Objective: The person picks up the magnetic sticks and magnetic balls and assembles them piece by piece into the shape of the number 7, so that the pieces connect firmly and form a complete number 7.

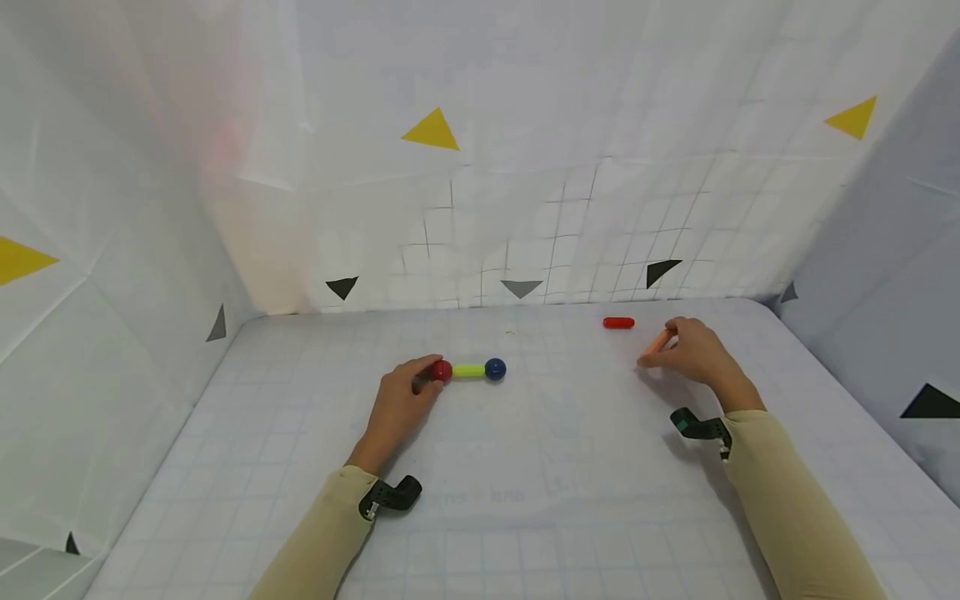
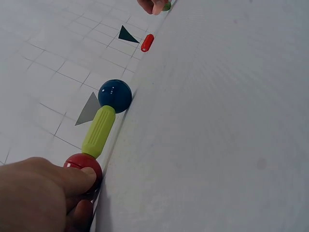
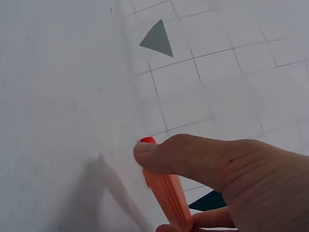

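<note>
My left hand (image 1: pixel 401 400) pinches a red ball (image 1: pixel 442 371) between thumb and fingers. A ribbed yellow-green rod (image 1: pixel 468 370) joins that ball to a dark blue ball (image 1: pixel 495 369), all in one line at the table's middle. The same joined piece fills the left part of the left wrist view, with the blue ball (image 2: pixel 115 96) at the far end. Over on the right, my right hand (image 1: pixel 697 354) holds an orange ribbed rod (image 3: pixel 169 195) at a slant, thumb near one end. Its lower end is partly covered by fingers.
A short red rod (image 1: pixel 618 322) lies towards the table's back edge, left of my right hand. The white table (image 1: pixel 540 450) meets white sheet walls with grid lines and yellow, black and grey triangles. Something green (image 2: pixel 167 6) shows beside the fingers in the left wrist view.
</note>
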The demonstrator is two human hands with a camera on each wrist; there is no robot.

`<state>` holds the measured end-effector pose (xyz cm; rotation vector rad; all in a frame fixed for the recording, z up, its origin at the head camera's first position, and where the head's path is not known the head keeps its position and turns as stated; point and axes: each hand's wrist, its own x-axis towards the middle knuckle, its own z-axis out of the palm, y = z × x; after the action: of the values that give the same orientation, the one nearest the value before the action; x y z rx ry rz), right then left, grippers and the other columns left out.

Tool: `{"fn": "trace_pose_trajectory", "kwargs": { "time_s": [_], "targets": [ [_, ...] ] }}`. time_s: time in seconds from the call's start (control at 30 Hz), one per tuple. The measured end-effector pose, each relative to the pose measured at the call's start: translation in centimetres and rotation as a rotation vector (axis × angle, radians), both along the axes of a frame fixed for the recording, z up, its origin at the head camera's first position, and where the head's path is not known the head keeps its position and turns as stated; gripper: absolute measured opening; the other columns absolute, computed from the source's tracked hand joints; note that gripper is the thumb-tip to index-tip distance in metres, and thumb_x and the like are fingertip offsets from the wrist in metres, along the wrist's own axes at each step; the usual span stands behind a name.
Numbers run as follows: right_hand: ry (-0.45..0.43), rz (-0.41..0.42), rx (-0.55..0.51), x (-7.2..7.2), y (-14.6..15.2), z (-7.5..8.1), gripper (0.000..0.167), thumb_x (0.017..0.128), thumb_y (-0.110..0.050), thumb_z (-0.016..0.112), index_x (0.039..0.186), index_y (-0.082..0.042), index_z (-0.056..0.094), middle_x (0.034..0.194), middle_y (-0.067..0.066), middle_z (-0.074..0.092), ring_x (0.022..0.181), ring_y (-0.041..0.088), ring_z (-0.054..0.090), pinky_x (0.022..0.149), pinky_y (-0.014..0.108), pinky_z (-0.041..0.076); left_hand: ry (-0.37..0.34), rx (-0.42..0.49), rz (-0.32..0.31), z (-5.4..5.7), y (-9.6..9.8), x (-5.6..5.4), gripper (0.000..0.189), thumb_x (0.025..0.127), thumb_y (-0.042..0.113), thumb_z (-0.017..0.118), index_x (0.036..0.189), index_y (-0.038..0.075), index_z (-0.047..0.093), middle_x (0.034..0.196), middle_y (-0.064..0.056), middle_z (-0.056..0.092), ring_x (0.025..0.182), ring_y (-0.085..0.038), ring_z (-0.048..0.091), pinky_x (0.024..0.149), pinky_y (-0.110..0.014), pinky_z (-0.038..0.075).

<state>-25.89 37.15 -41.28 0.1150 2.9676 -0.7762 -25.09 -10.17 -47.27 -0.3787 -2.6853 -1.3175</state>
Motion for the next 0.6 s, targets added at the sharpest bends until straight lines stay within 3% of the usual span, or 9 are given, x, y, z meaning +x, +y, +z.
{"fn": "trace_pose_trajectory", "kwargs": {
  "time_s": [0.3,0.6],
  "targets": [
    [0.049,0.03,-0.088,-0.1,-1.2,0.4,0.102,0.085,-0.03,0.088,0.155,0.014,0.027,0.137,0.032,0.046,0.116,0.044,0.054,0.087,0.051,0.052,0.01,-0.01,0.0,-0.3,-0.1,-0.2,0.044,0.098,0.011,0.074,0.14,0.018,0.067,0.126,-0.004,0.069,0.093,-0.021,0.058,0.08,-0.035,0.05],
    [0.069,0.039,-0.223,0.1,-2.1,0.6,0.095,0.085,-0.022,0.088,0.153,0.011,0.031,0.134,0.029,0.045,0.113,0.042,0.056,0.085,0.045,0.054,-0.011,0.0,0.006,-0.2,0.0,-0.1,0.043,0.098,0.012,0.073,0.14,0.018,0.067,0.128,-0.003,0.069,0.095,-0.021,0.059,0.082,-0.036,0.05]
  ]
}}
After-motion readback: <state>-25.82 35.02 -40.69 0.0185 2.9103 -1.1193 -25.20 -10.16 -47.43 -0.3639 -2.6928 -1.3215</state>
